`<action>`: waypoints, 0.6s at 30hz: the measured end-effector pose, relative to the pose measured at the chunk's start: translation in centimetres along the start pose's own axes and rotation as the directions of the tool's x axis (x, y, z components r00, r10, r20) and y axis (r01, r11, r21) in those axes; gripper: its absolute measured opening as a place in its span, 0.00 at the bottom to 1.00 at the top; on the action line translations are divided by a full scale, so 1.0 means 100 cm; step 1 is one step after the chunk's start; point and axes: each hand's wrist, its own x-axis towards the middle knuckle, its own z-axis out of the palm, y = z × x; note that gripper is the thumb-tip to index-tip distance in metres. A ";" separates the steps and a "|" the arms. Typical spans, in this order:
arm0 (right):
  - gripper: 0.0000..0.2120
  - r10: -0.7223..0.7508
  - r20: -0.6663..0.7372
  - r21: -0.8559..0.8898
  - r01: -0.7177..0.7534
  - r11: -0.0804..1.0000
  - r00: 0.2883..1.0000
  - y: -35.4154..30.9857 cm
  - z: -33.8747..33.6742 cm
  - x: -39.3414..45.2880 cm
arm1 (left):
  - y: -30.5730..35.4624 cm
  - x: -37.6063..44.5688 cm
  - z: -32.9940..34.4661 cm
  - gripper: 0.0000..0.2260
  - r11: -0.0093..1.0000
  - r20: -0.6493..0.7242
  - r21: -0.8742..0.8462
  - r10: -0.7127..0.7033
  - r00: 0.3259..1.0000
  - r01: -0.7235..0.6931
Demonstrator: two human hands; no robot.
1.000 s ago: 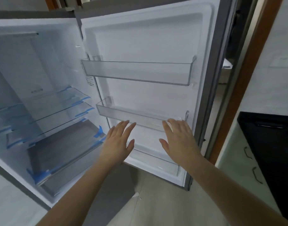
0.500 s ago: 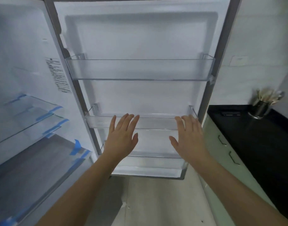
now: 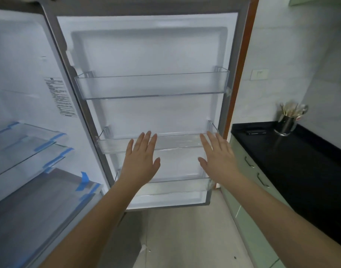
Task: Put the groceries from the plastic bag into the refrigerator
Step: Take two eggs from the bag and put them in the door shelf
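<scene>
The refrigerator stands open, its white door (image 3: 150, 55) swung wide and facing me. Three clear door bins hang on it: an upper bin (image 3: 152, 88), a middle bin (image 3: 175, 143) and a lower bin (image 3: 175, 185). My left hand (image 3: 141, 160) and my right hand (image 3: 218, 157) are raised in front of the door at the height of the middle bin, palms forward, fingers straight, holding nothing. Inside the fridge at the left, glass shelves (image 3: 28, 144) with blue tape hold nothing. No plastic bag and no groceries are in view.
A black countertop (image 3: 293, 151) runs along the right over pale green cabinet doors (image 3: 248, 171). A metal cup of utensils (image 3: 287, 120) and a dark flat object (image 3: 255, 131) sit on it. A wall switch (image 3: 259, 74) is above. Tiled floor (image 3: 185, 238) lies below the door.
The view has turned right, bringing the door face-on and the countertop into sight. Both hands stay raised and open before the door, a little further apart.
</scene>
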 end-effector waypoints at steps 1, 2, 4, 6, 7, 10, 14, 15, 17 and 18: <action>0.33 0.019 -0.004 0.007 -0.018 1.000 1.000 0.001 -0.003 -0.006 | 0.004 -0.005 -0.008 0.30 1.000 -0.014 0.015 -0.002 1.000 0.002; 0.31 0.032 0.009 0.016 -0.033 0.999 0.999 0.002 -0.006 -0.014 | 0.009 -0.010 -0.015 0.29 1.000 -0.023 0.028 -0.005 1.000 0.005; 0.29 0.040 0.045 0.028 -0.041 0.999 0.998 0.005 -0.012 -0.029 | 0.021 -0.022 -0.025 0.27 1.000 -0.030 0.025 -0.004 1.000 0.005; 0.28 0.036 0.051 0.055 -0.038 0.998 0.998 0.010 -0.020 -0.045 | 0.034 -0.031 -0.030 0.27 1.000 0.009 0.014 0.023 1.000 -0.023; 0.28 0.034 0.057 0.074 -0.039 0.996 0.998 0.013 -0.025 -0.053 | 0.041 -0.035 -0.032 0.27 0.999 0.039 0.020 0.039 0.998 -0.039; 0.27 0.033 0.067 0.118 -0.041 0.992 0.997 0.020 -0.040 -0.079 | 0.059 -0.048 -0.035 0.29 1.000 0.056 0.008 0.013 0.998 -0.013; 0.28 0.039 0.057 0.076 -0.043 0.996 0.998 0.028 -0.055 -0.114 | 0.085 -0.072 -0.043 0.35 1.000 0.073 0.020 -0.015 0.997 0.014; 0.29 0.052 0.054 0.072 -0.056 0.996 0.997 0.029 -0.058 -0.123 | 0.092 -0.078 -0.046 0.37 1.000 0.103 0.023 -0.013 0.995 0.010; 0.29 0.081 0.054 0.073 -0.085 0.994 0.995 0.028 -0.064 -0.136 | 0.103 -0.086 -0.055 0.37 1.000 0.147 0.025 -0.003 0.989 -0.001; 0.29 0.097 0.055 0.074 -0.101 0.992 0.994 0.027 -0.068 -0.145 | 0.108 -0.089 -0.060 0.36 0.999 0.160 0.026 0.015 0.987 -0.019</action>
